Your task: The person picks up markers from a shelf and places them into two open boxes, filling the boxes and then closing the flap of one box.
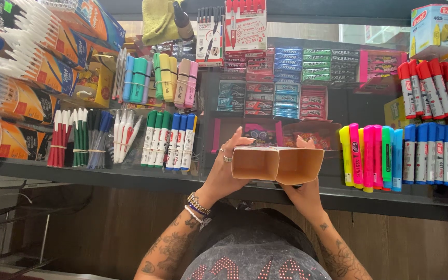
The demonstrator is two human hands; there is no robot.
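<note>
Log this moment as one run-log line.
left hand: holds cardboard box | right hand: holds same box | box: open, brown | nearby: markers, highlighters on shelf

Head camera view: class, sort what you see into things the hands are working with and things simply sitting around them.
In hand:
- open brown cardboard box
- left hand, gripping its left side
- right hand, supporting its right side from beneath

Just lying about:
- neon highlighters in a row
- red-capped markers
- stacked flat candy packs
- banded bundles of red, green and blue pens
- dark counter shelf
</note>
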